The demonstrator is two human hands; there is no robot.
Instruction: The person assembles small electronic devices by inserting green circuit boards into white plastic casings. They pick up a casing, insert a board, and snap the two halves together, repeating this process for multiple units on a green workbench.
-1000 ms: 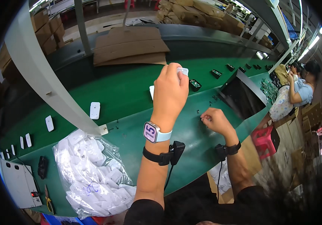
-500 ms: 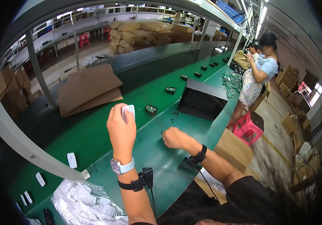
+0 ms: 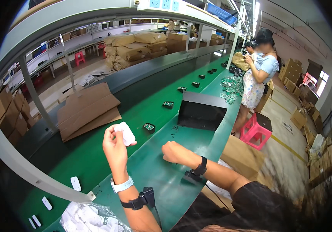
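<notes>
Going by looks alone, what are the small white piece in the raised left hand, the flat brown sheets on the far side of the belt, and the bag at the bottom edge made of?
White piece in the left hand: probably moulded plastic; smooth, rounded, matte.
Brown sheets: cardboard; dull, flat, creased.
Bag: thin clear plastic film; wrinkled, glossy, white pieces showing through.

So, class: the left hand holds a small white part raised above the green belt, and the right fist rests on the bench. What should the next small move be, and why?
Probably lower the left hand and set the white part on the green belt. The part is pinched in the fingers, held in the air; other white pieces already lie singly on the belt nearby, and the right hand is closed, seemingly holding nothing.
</notes>
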